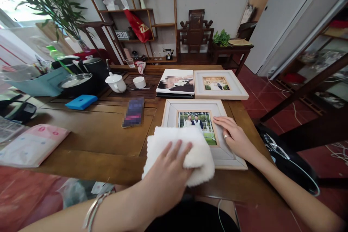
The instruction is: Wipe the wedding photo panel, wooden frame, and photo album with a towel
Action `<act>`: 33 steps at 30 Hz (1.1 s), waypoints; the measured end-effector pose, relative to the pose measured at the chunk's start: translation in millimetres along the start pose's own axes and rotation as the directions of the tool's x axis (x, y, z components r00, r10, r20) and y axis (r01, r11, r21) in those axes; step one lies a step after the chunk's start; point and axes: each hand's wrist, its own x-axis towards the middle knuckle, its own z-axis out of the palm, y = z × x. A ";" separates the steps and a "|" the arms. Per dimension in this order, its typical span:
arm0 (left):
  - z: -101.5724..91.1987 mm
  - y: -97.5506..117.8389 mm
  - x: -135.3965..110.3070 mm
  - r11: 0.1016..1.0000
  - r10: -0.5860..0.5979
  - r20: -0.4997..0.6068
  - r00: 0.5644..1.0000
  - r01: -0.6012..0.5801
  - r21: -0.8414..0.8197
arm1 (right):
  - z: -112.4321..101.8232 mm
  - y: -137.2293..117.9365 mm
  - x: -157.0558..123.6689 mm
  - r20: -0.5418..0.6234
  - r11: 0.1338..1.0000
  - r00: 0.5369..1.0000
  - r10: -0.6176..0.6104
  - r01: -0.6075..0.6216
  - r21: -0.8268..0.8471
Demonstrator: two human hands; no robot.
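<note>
A white fluffy cloth (174,148) is bunched under my left hand (170,168). Its fingers press the cloth down over the lower left of a light-coloured picture frame (231,156), and my thumb sits by a fold. The cloth hides that corner and part of the photo (209,125), in which two people stand outdoors. My right hand (235,134), wearing a ring, rests with fingers stretched out on the right side of the same frame. The frame lies flat near the table's front edge.
Behind it lie a second frame (239,87) and a stacked photo panel (175,81). A phone (133,112), a blue box (81,102), a white teapot (116,82) and a cup (139,82) stand left on the wooden table (108,137). A pink-and-white packet (35,145) lies far left.
</note>
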 end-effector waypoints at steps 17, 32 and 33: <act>2.3 -88.1 83.9 0.960 -0.189 -0.173 0.967 0.219 0.176 | 0.1 2.8 0.0 0.008 1.000 1.000 -0.016 0.016 -0.016; 12.9 12.7 19.5 0.997 -0.032 -0.137 0.990 0.042 0.066 | -1.3 3.9 0.3 0.031 0.999 0.999 -0.021 0.022 -0.039; 14.6 2.8 30.5 0.994 -0.067 -0.142 0.988 0.079 0.079 | -1.4 4.1 0.3 0.032 0.999 0.999 -0.025 0.027 -0.039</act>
